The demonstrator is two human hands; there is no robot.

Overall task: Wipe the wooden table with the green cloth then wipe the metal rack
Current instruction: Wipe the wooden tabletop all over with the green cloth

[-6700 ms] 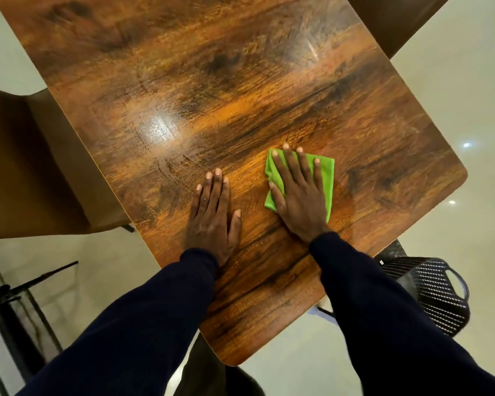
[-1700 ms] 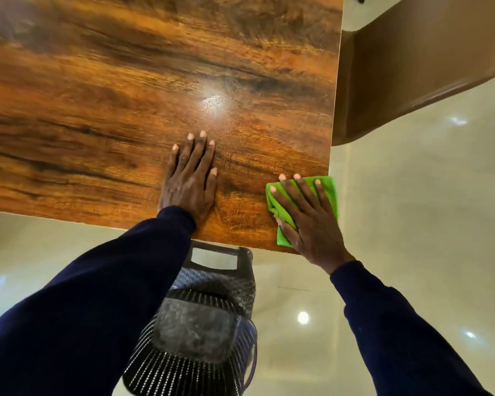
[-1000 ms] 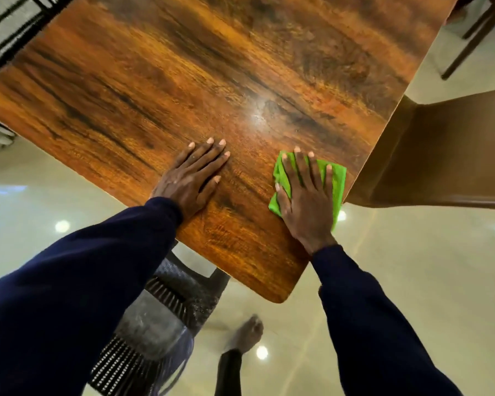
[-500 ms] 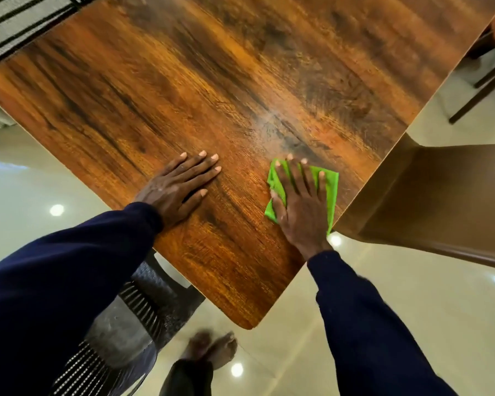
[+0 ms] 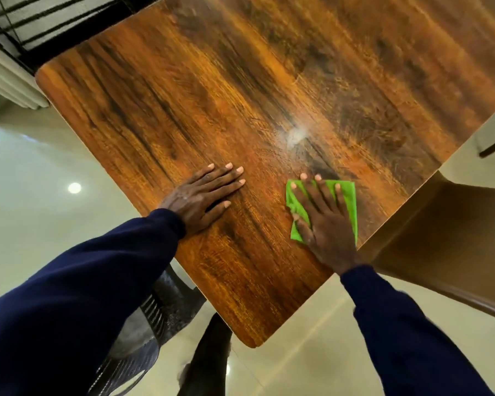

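Observation:
The wooden table (image 5: 240,95) fills the upper middle of the head view, one rounded corner pointing down toward me. A folded green cloth (image 5: 347,201) lies flat on it near the right edge. My right hand (image 5: 325,221) presses on the cloth with straight, spread fingers. Flat on the bare wood to the left, apart from the cloth, rests my left hand (image 5: 203,195), fingers straight. A black metal rack (image 5: 55,24) with parallel bars shows at the top left, beyond the table's far corner.
A brown chair (image 5: 446,241) stands against the table's right edge. A dark perforated plastic chair (image 5: 143,332) sits under the near left edge, partly behind my left sleeve. My leg and foot (image 5: 206,364) show below the near corner. Glossy pale floor surrounds everything.
Over the last second my right hand slid the cloth slightly inward from the right edge. The view shifted, so more of the table's left corner and the rack show. My left hand stays flat.

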